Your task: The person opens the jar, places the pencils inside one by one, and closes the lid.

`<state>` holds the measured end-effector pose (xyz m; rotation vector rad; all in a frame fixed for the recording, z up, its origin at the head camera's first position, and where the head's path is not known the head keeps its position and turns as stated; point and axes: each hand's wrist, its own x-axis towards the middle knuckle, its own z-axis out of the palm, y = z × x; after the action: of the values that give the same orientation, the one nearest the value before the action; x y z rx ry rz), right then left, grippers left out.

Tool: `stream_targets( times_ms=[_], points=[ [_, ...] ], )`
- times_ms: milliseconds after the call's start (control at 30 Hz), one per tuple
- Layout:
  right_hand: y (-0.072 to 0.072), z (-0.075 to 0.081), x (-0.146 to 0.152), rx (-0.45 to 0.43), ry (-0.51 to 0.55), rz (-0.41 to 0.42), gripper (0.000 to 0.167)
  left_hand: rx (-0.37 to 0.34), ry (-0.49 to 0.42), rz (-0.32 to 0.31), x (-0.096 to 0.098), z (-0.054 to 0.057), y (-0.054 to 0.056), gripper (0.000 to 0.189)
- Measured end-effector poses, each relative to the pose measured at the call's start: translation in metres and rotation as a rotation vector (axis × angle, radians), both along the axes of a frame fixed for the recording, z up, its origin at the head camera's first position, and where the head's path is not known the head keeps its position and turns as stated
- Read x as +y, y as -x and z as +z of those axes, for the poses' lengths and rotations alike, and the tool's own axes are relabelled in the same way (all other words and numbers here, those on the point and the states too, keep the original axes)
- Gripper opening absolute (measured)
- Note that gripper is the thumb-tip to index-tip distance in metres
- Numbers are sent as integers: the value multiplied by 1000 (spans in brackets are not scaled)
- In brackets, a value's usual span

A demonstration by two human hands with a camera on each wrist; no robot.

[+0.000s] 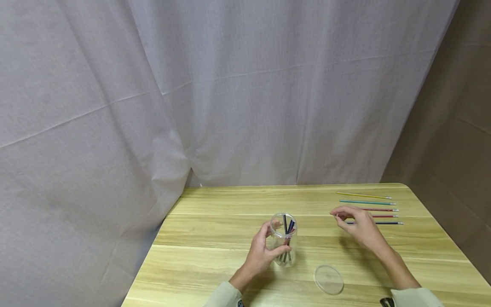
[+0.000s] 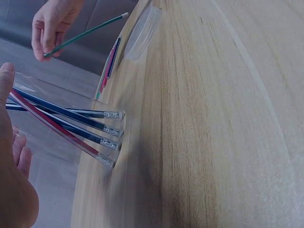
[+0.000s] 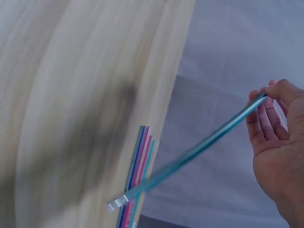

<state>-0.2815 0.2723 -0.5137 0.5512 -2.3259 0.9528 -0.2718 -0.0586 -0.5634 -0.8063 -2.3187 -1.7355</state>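
Observation:
My left hand (image 1: 261,252) grips a clear jar (image 1: 283,255) by its side, fingers and thumb around it. Several dark blue and red pencils (image 2: 78,121) lean inside, eraser ends down. To the right, my right hand (image 1: 360,226) is raised over the table and pinches a green pencil (image 3: 199,147) near one end between thumb and fingertips. The pencil's eraser end slants down toward the table. In the head view this pencil is hard to make out.
A round clear lid (image 1: 328,279) lies on the wooden table (image 1: 215,213) between the forearms. Beyond the right hand lies a row of pencils: yellow (image 1: 362,195), teal (image 1: 366,202), two red ones and a dark blue one (image 1: 389,223). Grey curtains (image 1: 245,106) hang behind the table.

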Motion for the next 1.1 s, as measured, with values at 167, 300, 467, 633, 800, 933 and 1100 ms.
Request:
stream_targets(
  times_ms=[167, 300, 467, 633, 800, 933, 1100],
  points=[
    [-4, 12, -8, 17, 20, 4, 30, -2, -5, -3, 0, 0, 0, 77],
    [-8, 24, -16, 53, 53, 25, 33, 1, -3, 2, 0, -1, 0, 77],
    [-15, 42, -26, 98, 100, 61, 35, 7, -4, 3, 0, -1, 0, 76],
    [-22, 59, -33, 96, 141, 70, 34, 6, -4, 3, 0, -1, 0, 76],
    [-29, 75, -39, 102, 172, 86, 35, 3, -3, 6, 0, 0, 0, 77],
    [-36, 89, -44, 105, 210, 137, 37, 2, 0, 7, 0, 1, -1, 77],
    [-47, 105, -50, 78, 279, 191, 35, -2, 3, 7, 0, 1, -1, 77]
  ],
)
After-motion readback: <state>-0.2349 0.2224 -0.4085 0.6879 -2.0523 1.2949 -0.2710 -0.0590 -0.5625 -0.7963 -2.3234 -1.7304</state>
